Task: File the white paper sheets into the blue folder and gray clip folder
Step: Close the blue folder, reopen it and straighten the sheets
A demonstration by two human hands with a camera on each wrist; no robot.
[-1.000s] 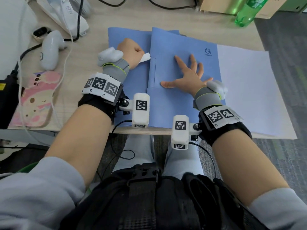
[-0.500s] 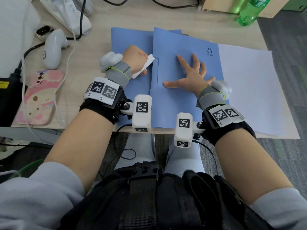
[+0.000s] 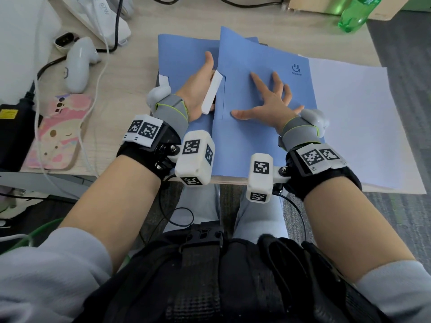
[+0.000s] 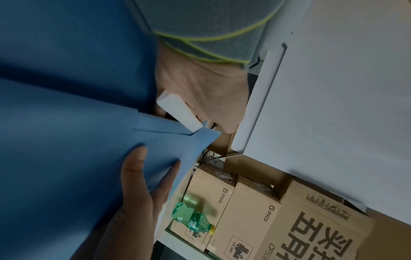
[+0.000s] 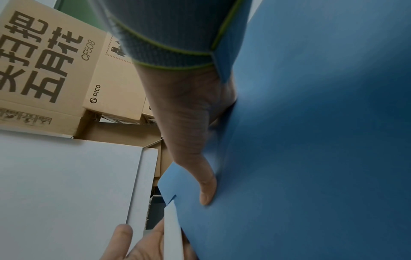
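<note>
Pale wood-grain desk point(image 3: 182, 17) carries the work, with grey carpet beyond its right edge and brown cardboard boxes point(image 4: 255, 216) stacked past its far side, next to a green plastic bottle point(image 3: 354, 12). Left of the left hand point(image 3: 198, 85) lie a white controller point(image 3: 78, 64), a pink phone case point(image 3: 58, 131) and loose cables. The blue folder point(image 3: 261, 141) is matte card, lying open under both hands; its right leaf stands slightly raised along the fold. The right hand point(image 3: 270, 106) is spread wide, palm and fingertips pressing flat on that leaf. The left hand sits just left of the fold, curled around a small white bar-shaped piece point(image 3: 211, 92) with squared ends; what this piece is cannot be made out, and the left fingers are hidden behind the palm in the head view. White paper sheets point(image 3: 363, 122), smooth and flat, lie just right of the right hand, partly tucked under the folder and overhanging the desk's near edge. No gray clip folder can be made out with certainty.
</note>
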